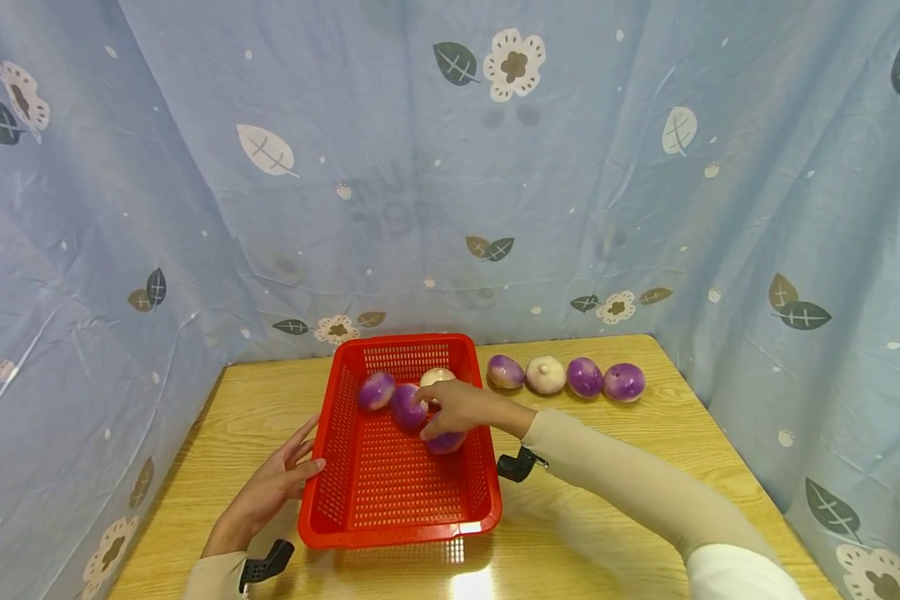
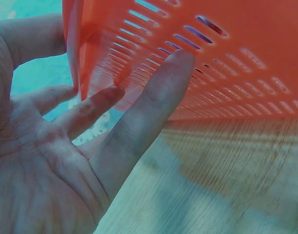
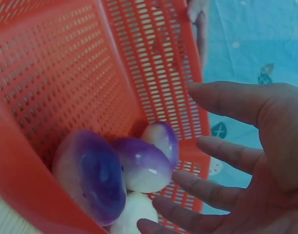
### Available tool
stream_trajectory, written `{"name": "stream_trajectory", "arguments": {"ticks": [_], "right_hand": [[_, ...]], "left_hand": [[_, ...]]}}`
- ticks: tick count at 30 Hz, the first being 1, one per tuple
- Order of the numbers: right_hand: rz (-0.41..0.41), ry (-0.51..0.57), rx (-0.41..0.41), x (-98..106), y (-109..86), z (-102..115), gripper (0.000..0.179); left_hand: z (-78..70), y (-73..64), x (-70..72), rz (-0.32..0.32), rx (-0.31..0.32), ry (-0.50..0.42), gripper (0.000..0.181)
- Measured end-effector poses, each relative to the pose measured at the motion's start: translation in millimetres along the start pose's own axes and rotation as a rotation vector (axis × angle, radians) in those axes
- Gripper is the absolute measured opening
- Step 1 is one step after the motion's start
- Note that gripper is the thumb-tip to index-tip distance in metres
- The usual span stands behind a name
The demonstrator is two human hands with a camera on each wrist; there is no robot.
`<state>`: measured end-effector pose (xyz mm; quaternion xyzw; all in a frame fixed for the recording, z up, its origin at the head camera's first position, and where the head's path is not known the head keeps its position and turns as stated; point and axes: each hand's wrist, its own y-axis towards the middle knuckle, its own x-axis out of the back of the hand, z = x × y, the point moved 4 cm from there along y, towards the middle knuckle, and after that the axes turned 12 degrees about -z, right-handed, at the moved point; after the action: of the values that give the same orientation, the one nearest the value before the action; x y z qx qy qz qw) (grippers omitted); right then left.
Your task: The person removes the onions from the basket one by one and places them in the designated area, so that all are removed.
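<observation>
A red plastic basket point(image 1: 390, 500) with slotted walls stands on the table, holding several purple-and-white turnips. In the head view a purple turnip point(image 1: 376, 390) lies at the left, another point(image 1: 407, 408) in the middle, and a pale turnip point(image 1: 437, 376) behind. My right hand point(image 1: 453, 407) is over the basket, fingers spread and apart from one another, partly covering the nearest turnip point(image 1: 446, 443). The right wrist view shows nothing between those fingers. At the basket's left side, my left hand point(image 1: 273, 475) touches the outer wall with extended fingers and thumb point(image 2: 149, 107).
Right of the basket, a row along the table's back holds a purple turnip point(image 1: 506, 372), a pale turnip point(image 1: 546, 376) and more purple turnips point(image 1: 624, 382). The wooden table point(image 1: 570, 500) is enclosed by a blue patterned curtain point(image 1: 390, 208) at the back and sides.
</observation>
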<state>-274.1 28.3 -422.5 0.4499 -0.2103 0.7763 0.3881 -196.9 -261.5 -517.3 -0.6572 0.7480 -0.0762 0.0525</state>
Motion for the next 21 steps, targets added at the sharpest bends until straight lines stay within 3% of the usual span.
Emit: {"name": "stream_trajectory", "arguments": {"ticks": [10, 21], "right_hand": [[0.062, -0.096, -0.093, -16, 10.7, -5, 0.06], [0.069, -0.165, -0.111, -31, 17.4, -9, 0.054]], "left_hand": [[-0.3, -0.6, 0.0, 0.001, 0.007, 0.001, 0.077], [0.3, -0.4, 0.9, -0.001, 0.003, 0.001, 0.077]]}}
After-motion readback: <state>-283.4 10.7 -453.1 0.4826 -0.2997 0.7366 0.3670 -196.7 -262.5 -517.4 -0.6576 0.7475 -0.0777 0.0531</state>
